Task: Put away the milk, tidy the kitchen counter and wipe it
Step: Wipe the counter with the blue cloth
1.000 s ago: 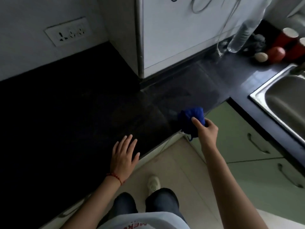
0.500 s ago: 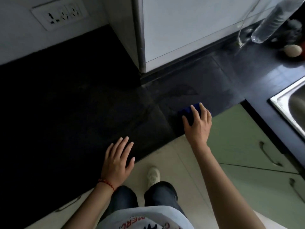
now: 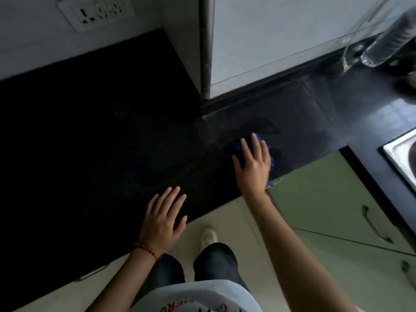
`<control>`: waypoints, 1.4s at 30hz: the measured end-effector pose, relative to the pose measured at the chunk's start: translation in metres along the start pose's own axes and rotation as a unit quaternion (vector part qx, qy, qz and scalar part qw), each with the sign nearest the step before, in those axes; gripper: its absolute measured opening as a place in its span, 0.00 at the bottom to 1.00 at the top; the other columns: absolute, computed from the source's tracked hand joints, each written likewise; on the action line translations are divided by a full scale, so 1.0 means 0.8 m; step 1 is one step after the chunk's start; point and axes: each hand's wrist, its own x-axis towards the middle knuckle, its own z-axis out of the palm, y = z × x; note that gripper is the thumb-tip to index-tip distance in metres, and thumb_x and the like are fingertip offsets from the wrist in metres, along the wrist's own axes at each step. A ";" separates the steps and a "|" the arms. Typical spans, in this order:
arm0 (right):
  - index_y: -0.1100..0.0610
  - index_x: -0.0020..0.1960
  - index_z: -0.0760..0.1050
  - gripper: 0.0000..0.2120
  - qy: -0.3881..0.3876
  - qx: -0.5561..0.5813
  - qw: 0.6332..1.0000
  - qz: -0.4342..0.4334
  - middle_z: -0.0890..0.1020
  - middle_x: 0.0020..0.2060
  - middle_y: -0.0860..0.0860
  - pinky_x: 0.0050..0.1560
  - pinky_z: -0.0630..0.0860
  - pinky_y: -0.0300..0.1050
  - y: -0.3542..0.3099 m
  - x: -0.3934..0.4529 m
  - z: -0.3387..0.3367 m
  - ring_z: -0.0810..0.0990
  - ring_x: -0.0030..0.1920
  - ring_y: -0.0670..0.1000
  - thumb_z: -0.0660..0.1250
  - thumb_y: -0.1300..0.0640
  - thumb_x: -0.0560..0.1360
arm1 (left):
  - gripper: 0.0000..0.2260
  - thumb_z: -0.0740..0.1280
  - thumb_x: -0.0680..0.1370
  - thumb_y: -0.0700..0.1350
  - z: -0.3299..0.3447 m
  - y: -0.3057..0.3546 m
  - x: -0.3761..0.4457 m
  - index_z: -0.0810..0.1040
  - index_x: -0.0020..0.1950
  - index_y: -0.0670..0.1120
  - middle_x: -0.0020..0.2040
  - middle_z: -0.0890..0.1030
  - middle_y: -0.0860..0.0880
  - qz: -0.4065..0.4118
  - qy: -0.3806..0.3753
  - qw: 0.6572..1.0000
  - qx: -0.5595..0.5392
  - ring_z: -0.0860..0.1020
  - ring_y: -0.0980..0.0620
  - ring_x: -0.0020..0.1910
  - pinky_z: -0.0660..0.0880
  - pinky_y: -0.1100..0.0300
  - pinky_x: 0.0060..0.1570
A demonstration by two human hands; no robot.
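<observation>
A blue cloth point(image 3: 263, 144) lies on the black kitchen counter point(image 3: 101, 143) near its front corner. My right hand point(image 3: 253, 164) presses flat on the cloth with fingers spread, covering most of it. A damp streak shows on the counter just beyond the cloth. My left hand point(image 3: 163, 218) rests flat on the counter's front edge, fingers apart, holding nothing. No milk is in view.
A white fridge point(image 3: 281, 34) stands on the counter behind the cloth. A clear plastic bottle point(image 3: 387, 41) is at the top right, a steel sink point(image 3: 403, 158) at the right edge. Green cabinet doors point(image 3: 326, 199) sit below. A wall socket point(image 3: 96, 12) is at top left.
My right hand lowered the blue cloth from the air onto the counter and pushed it a little away from the edge. My left hand stayed in place.
</observation>
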 end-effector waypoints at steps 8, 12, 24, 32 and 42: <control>0.59 0.62 0.76 0.21 -0.059 -0.021 0.970 -0.233 0.74 0.65 0.61 0.64 0.72 0.57 0.023 0.012 -0.004 0.74 0.64 0.63 0.70 0.54 0.71 | 0.21 0.58 0.75 0.53 0.002 -0.001 0.001 0.69 0.67 0.48 0.68 0.72 0.45 0.012 0.010 1.000 0.004 0.66 0.48 0.69 0.61 0.49 0.68; 0.53 0.69 0.68 0.22 -0.063 -0.036 0.994 -0.086 0.64 0.72 0.54 0.71 0.60 0.52 0.035 0.062 -0.003 0.63 0.71 0.60 0.64 0.51 0.76 | 0.21 0.57 0.75 0.53 -0.001 0.000 -0.001 0.69 0.66 0.48 0.68 0.72 0.46 0.010 0.000 1.000 0.005 0.69 0.47 0.68 0.66 0.46 0.66; 0.54 0.65 0.73 0.22 -0.097 -0.009 0.972 -0.215 0.72 0.67 0.56 0.64 0.66 0.58 -0.029 -0.101 0.020 0.69 0.67 0.63 0.68 0.53 0.71 | 0.24 0.48 0.79 0.56 -0.032 -0.076 -0.049 0.70 0.65 0.44 0.68 0.72 0.41 -0.158 0.065 0.984 -0.045 0.65 0.44 0.69 0.68 0.41 0.63; 0.55 0.66 0.72 0.22 -0.123 -0.029 0.972 -0.196 0.69 0.69 0.57 0.67 0.67 0.57 -0.084 -0.003 0.045 0.68 0.68 0.63 0.68 0.54 0.73 | 0.31 0.41 0.78 0.60 -0.058 -0.147 -0.067 0.71 0.65 0.42 0.68 0.70 0.39 -0.255 0.002 0.967 -0.004 0.67 0.38 0.68 0.68 0.38 0.62; 0.53 0.67 0.71 0.23 -0.191 -0.023 0.891 -0.411 0.70 0.69 0.56 0.64 0.72 0.58 -0.178 -0.005 0.116 0.71 0.67 0.61 0.68 0.51 0.73 | 0.28 0.43 0.78 0.58 -0.053 -0.161 -0.072 0.71 0.65 0.43 0.68 0.71 0.41 -0.288 0.036 0.956 -0.048 0.69 0.42 0.67 0.68 0.43 0.64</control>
